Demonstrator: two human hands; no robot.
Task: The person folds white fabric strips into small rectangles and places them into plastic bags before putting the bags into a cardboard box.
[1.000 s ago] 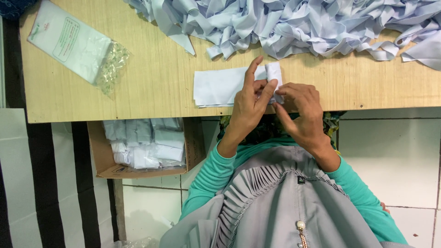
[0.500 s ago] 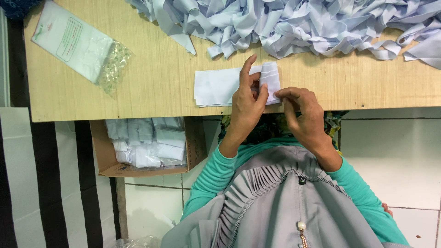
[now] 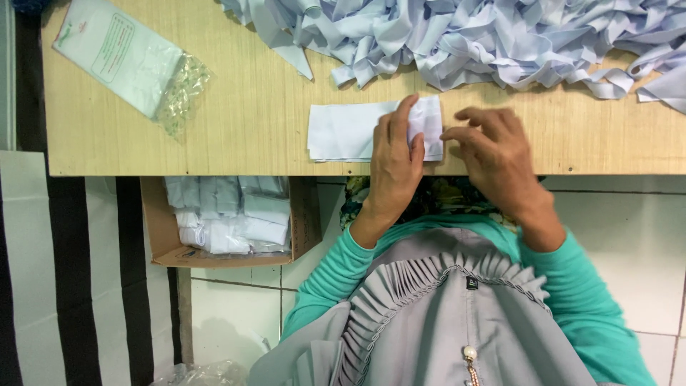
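The flat stack of white rectangular fabric pieces [image 3: 343,132] lies on the light wooden counter [image 3: 236,114], close to the counter's near edge, with its long axis parallel to that edge. The left hand [image 3: 395,166] rests on the right end of the stack; its fingers [image 3: 401,118] are closed on a small white folded fabric piece [image 3: 427,125], which stands roughly square to the stack's long axis. The right hand [image 3: 493,154] sits just beside the stack's right end, fingers loosely curled and partly open, holding nothing visible. Beyond the stack lies a heap of pale blue fabric strips [image 3: 486,39]. Well left of the stack lies a clear plastic packet [image 3: 125,61]. Below the counter edge, left of the stack, a brown cardboard box [image 3: 229,221] contains folded white pieces.
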